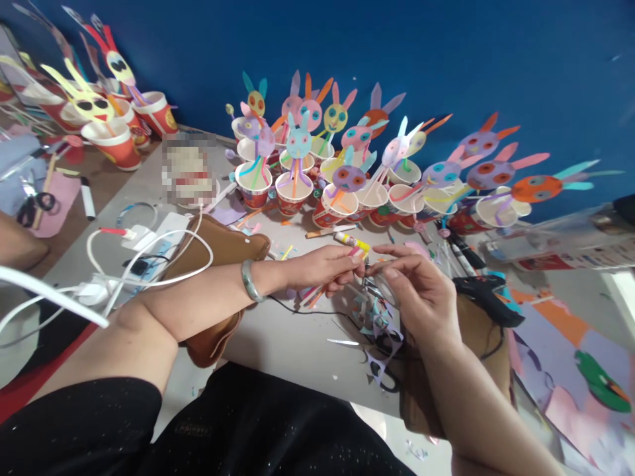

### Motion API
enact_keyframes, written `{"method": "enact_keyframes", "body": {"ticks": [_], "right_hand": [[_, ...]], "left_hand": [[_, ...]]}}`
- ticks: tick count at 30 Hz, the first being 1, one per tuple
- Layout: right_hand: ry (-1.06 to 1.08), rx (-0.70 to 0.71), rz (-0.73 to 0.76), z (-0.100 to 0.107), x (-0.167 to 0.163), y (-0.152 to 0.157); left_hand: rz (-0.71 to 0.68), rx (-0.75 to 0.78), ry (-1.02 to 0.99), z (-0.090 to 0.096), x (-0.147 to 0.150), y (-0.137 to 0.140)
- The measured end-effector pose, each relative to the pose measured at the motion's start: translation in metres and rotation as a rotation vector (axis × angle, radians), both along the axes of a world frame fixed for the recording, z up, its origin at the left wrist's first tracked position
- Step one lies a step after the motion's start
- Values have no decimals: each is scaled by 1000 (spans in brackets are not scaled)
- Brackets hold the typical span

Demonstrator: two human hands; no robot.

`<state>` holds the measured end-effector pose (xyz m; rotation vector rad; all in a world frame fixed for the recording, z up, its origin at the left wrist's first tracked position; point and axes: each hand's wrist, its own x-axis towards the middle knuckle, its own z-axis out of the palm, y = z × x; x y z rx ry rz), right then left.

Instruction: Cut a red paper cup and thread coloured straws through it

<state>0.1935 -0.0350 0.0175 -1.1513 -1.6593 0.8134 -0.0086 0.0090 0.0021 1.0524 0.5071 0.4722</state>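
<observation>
My left hand (pixel 332 270), with a bracelet (pixel 252 281) at the wrist, is closed in a pinch on a small pink paper strip (pixel 356 252). Close beside it, my right hand (pixel 421 287) has thumb and forefinger pressed together near the left fingertips. A pale, shiny piece (pixel 385 289) shows under the right fingers; its kind is unclear. Beneath the left hand lie several thin coloured paper strips (pixel 312 295). Scissors (pixel 343 342) rest on the table below, beside paper offcuts (pixel 380 360). A yellow marker (pixel 351 240) lies just beyond my fingers.
Paper cups (pixel 294 192) with rabbit-faced paper figures (pixel 299 141) line the blue wall. To the right lie a black glue gun (pixel 483 294) and a clear plastic container (pixel 560 241). A brown leather bag (pixel 218 244), a power strip (pixel 166 241) and white cables (pixel 211 248) are at left.
</observation>
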Motion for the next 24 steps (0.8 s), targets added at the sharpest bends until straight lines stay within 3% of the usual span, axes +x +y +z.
{"method": "enact_keyframes", "body": {"ticks": [12,19,24], "right_hand": [[28,-106,76,0,-6,2],[30,-93,56,0,-4,3],[-1,4,-1,0,-3,2]], "left_hand": [[-16,5,21,-2,4,-5],[-50,-9,-25,-3,4,-4],[-60,8,-76,-6,3,-2]]}}
